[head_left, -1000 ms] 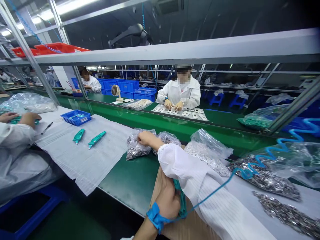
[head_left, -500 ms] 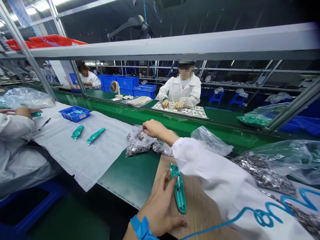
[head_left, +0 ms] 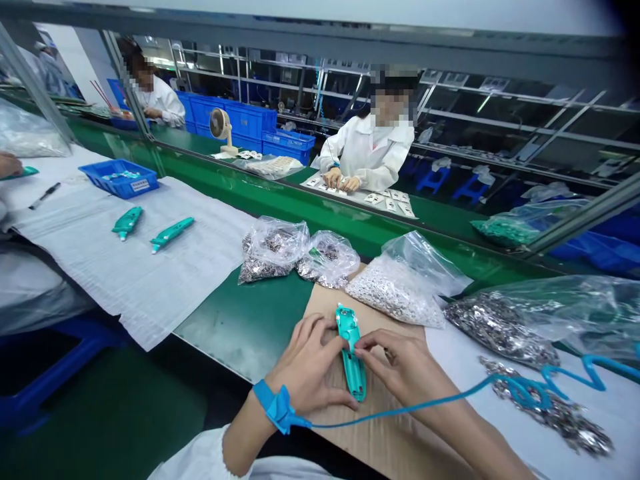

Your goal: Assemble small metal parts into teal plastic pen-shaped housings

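Right hand (head_left: 400, 365) has come back from the bags and joins the left hand (head_left: 305, 365), both curled, fingertips pinching a teal plastic pen-shaped housing (head_left: 352, 357) on the middle of a cardboard sheet (head_left: 330, 312). It looks light, stiff and slightly slick; its sides offer the surest hold. Clear bags of metal parts (head_left: 274, 250) crowd the sheet's far edge.

Through this view, the teal plastic housing (head_left: 351, 373) looks smooth and glossy. The brown cardboard sheet (head_left: 333, 310) beneath it is matt. Crinkled clear polythene bags (head_left: 423, 263) hold shiny metal pieces (head_left: 500, 331). The white paper sheet (head_left: 100, 267) looks soft and matt, and the green belt (head_left: 245, 327) faintly satiny.
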### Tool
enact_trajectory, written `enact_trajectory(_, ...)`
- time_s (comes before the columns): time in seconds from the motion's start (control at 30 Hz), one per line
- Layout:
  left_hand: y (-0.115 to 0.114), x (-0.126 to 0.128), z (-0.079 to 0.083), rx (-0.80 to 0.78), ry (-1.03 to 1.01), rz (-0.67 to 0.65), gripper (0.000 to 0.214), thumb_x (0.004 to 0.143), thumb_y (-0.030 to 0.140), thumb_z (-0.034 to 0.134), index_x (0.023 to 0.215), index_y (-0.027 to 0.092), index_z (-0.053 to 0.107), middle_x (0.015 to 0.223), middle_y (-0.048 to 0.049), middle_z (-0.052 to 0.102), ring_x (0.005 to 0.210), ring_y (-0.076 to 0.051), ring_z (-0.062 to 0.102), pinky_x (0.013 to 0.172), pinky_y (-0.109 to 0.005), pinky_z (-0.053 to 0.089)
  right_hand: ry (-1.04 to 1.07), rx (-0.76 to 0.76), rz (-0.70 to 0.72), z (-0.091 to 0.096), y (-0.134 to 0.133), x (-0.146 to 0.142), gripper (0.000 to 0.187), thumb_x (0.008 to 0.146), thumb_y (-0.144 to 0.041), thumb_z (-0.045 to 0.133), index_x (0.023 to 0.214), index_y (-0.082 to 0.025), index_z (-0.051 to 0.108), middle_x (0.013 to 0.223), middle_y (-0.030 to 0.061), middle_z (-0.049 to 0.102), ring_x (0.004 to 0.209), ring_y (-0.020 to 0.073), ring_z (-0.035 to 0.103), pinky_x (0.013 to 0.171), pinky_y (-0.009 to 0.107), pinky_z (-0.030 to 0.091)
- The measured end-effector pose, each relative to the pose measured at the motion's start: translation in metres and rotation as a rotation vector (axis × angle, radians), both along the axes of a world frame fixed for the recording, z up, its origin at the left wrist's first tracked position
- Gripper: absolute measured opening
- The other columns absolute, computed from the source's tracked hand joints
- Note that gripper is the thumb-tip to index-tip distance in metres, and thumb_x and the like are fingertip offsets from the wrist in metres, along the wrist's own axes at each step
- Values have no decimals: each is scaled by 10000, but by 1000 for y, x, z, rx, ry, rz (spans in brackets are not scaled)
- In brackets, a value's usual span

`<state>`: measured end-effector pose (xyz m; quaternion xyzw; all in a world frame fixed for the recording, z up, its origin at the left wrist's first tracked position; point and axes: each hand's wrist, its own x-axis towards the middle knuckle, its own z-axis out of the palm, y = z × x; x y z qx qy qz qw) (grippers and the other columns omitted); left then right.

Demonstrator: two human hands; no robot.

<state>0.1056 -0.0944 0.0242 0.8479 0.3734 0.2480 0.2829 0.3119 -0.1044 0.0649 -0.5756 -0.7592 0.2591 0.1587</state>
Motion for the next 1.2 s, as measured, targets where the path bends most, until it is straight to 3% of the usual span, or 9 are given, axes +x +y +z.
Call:
enact_trajectory(0.13, -1, 3, -1, 31, 26, 2, 728, 630, 732, 712, 1166, 256, 586, 1219, -113, 510, 1307, -360, 356, 1089, -550, 342, 30, -24, -14, -17, -2, -5, 210, 906, -368, 489, 863, -263, 666, 910, 37, 725, 840, 223, 683, 748, 329, 493)
enact_trajectory(0.4, -1, 3, -3, 49, 22, -6, 705, 697, 696, 688, 1191, 213, 547, 1187, -120, 568, 1287, -339, 406, 1091, -529, 345, -20, -13, -7, -17, 1, -6, 187, 910, -348, 498, 858, -262, 656, 907, 41, 705, 836, 225, 674, 764, 341, 494)
enact_trajectory(0.73, 0, 2, -6, 42, -23, -15, 644, 716, 655, 702, 1182, 232, 563, 1202, -102, 614, 1308, -325, 417, 1091, -498, 343, 161, -11, 64, -23, 1, -2, 198, 929, -345, 508, 855, -252, 667, 932, 54, 691, 886, 217, 657, 799, 335, 493)
enact_trajectory(0.97, 0, 1, -8, 31, -9, -15, 539, 782, 600, 677, 1171, 241, 572, 1213, -91, 624, 1316, -316, 410, 1087, -501, 341, 76, -67, 51, -26, 3, 3, 207, 908, -347, 545, 907, -267, 736, 986, 61, 712, 898, 225, 674, 820, 355, 513)
enact_trajectory(1.07, 0, 1, -8, 33, -9, -7, 565, 770, 582, 700, 1198, 241, 558, 1221, -87, 622, 1312, -306, 416, 1089, -482, 346, 17, -51, 63, -20, 2, 6, 220, 878, -372, 579, 983, -274, 745, 1002, 71, 710, 888, 239, 682, 808, 365, 527)
enact_trajectory(1.2, 0, 1, -6, 25, -39, -5, 538, 781, 597, 680, 1182, 254, 573, 1208, -80, 627, 1307, -302, 426, 1087, -478, 346, -63, 114, -4, 6, 19, 7, 262, 914, -428, 510, 948, -282, 725, 1002, 67, 715, 912, 245, 678, 780, 358, 528)
